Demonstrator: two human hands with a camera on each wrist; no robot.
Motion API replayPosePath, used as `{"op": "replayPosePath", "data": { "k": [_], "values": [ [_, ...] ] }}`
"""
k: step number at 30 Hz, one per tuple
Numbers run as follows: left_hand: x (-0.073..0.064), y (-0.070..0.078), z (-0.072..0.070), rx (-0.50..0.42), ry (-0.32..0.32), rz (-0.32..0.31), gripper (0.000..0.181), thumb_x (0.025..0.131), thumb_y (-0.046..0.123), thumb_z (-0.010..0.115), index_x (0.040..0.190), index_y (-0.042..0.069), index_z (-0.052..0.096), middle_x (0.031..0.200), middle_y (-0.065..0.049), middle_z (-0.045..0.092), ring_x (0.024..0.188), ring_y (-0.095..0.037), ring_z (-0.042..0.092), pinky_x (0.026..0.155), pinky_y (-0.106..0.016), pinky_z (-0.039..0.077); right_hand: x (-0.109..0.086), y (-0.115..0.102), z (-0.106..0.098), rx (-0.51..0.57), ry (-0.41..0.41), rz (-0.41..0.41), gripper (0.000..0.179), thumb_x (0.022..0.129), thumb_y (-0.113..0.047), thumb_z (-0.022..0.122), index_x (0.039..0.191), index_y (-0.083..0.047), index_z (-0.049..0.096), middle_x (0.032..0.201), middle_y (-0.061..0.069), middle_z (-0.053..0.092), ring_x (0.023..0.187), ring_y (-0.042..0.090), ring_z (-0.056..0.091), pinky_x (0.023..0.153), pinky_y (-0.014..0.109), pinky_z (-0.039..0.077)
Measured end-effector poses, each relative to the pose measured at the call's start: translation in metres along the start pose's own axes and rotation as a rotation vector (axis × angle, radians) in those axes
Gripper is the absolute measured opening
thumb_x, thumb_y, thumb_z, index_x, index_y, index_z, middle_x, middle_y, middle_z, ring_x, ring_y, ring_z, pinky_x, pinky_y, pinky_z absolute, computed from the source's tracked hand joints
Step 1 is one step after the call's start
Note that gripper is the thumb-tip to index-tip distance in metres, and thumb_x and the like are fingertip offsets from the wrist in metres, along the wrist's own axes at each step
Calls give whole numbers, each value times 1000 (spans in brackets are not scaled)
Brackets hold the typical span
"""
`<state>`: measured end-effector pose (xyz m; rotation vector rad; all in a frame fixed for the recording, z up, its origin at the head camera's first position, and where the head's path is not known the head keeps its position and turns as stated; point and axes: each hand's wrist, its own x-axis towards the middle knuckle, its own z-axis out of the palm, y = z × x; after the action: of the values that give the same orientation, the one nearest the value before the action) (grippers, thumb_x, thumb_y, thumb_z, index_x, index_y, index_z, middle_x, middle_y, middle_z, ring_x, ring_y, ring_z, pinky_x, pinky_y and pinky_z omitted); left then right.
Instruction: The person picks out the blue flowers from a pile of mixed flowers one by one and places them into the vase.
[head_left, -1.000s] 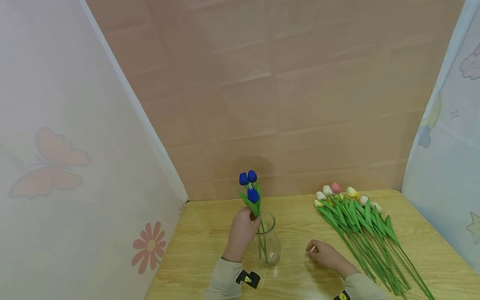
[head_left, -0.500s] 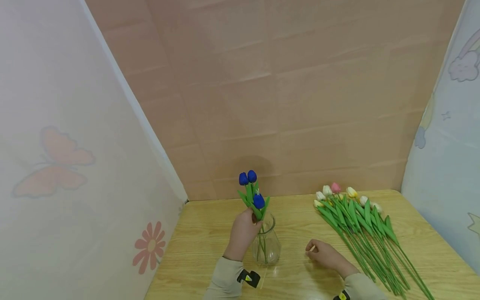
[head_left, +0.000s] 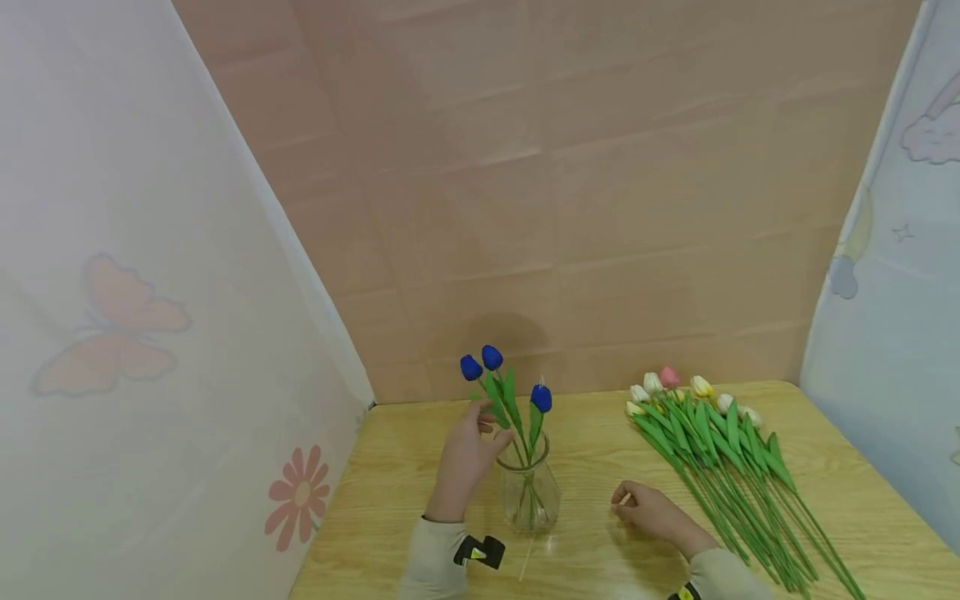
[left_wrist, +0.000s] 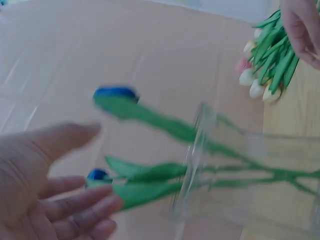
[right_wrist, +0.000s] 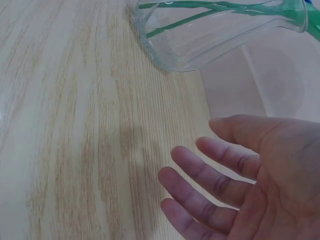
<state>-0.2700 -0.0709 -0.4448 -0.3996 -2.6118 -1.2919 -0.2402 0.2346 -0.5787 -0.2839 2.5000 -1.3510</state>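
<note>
Three blue tulips (head_left: 542, 398) stand in a clear glass vase (head_left: 531, 498), their stems crossing inside it. Two blooms lean left and one leans right. My left hand (head_left: 467, 458) is beside the left-leaning stems, just above the vase rim, with thumb and fingers spread apart. In the left wrist view, the left hand (left_wrist: 55, 185) holds nothing, and its fingertips overlap a green leaf (left_wrist: 145, 194). My right hand (head_left: 651, 510) hovers over the table to the right of the vase, fingers loosely bent. The right wrist view shows that hand (right_wrist: 240, 185) with nothing in it.
Several white, yellow and pink tulips (head_left: 720, 450) lie in a pile on the right of the wooden table (head_left: 405, 467). Behind the table hangs a brown backdrop (head_left: 555, 208). A patterned pale curtain (head_left: 187, 333) stands at the left, another (head_left: 892, 375) at the right.
My left hand has released the tulip and moved slightly left. The blooms have spread apart, two to the left and one to the right. My right hand has stayed in place.
</note>
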Motion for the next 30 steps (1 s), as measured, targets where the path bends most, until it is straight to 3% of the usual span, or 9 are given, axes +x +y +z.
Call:
{"op": "replayPosePath", "data": {
  "k": [4,7,10,13,16,19,24,30],
  "values": [
    [3,-19,-15,-182,50,9,90,81,39,78,151,12,28,141,-13,47,127,-31,48,104,-48,43,3,1,0,-14,5,-14,21,98,-17,56,105,3,56,84,10,62,75,25,60,58,33,48],
    [2,-39,-20,-287,27,23,101,79,37,80,155,15,16,153,-14,31,139,-35,34,113,-53,31,4,1,1,-21,9,-10,22,98,-17,56,105,4,56,84,10,62,75,24,60,58,33,48],
    [-2,-59,-15,-350,-65,10,106,80,32,80,156,13,9,158,-16,19,143,-39,24,115,-57,25,4,1,1,-21,8,3,21,97,-16,57,105,4,56,84,10,62,75,24,59,58,33,48],
    [-7,-79,3,-354,-216,-20,105,82,33,78,156,11,7,159,-19,15,144,-42,21,114,-60,23,5,1,2,-29,10,9,21,97,-16,57,105,3,56,84,9,62,75,23,59,58,32,47],
    [-12,-97,28,-315,-365,-55,98,83,37,77,155,12,15,159,-17,18,143,-43,22,112,-62,25,7,0,3,-47,15,13,21,98,-17,57,105,2,57,82,9,61,74,23,58,56,31,46],
    [-18,-109,50,-259,-438,-89,95,81,37,79,154,16,22,157,-16,24,141,-44,27,109,-64,30,8,-3,4,-42,15,22,21,98,-19,56,106,1,57,82,9,62,73,22,58,56,31,45],
    [-23,-118,69,-248,-417,-138,100,78,33,82,154,13,20,155,-18,27,137,-44,33,106,-64,34,8,-6,3,-19,4,28,22,98,-17,55,107,3,56,84,11,62,72,23,58,57,31,46],
    [-20,-113,78,-261,-387,-104,87,80,31,80,150,14,31,152,-19,33,136,-44,36,106,-61,36,5,-5,1,-45,36,28,20,97,-15,56,106,3,57,83,10,62,73,23,59,58,32,47]
  ]
}}
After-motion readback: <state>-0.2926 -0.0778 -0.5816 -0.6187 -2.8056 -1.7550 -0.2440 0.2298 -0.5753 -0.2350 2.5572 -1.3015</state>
